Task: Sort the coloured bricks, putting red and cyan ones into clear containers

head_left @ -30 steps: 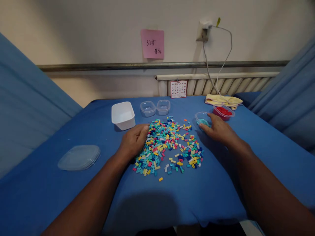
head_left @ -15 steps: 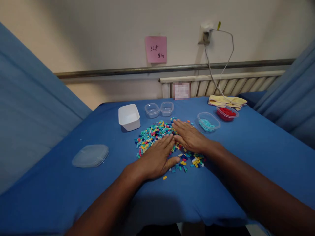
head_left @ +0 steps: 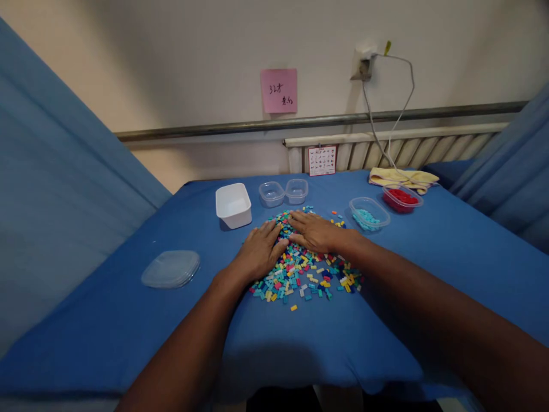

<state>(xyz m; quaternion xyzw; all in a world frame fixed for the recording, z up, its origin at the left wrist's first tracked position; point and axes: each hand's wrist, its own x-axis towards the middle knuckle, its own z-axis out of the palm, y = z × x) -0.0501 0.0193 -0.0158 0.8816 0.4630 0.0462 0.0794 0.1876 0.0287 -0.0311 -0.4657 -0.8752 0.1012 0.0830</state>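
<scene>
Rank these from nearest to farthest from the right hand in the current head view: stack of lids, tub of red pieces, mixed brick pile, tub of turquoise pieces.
1. Mixed brick pile: the right hand lies on it.
2. Turquoise tub: just to the right.
3. Red tub: farther right, beyond the turquoise one.
4. Stack of lids: far left.

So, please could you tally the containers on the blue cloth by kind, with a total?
White tub: 1
Transparent turquoise-brick container: 1
Transparent red-piece container: 1
Other transparent containers, side by side: 2
Total: 5
</scene>
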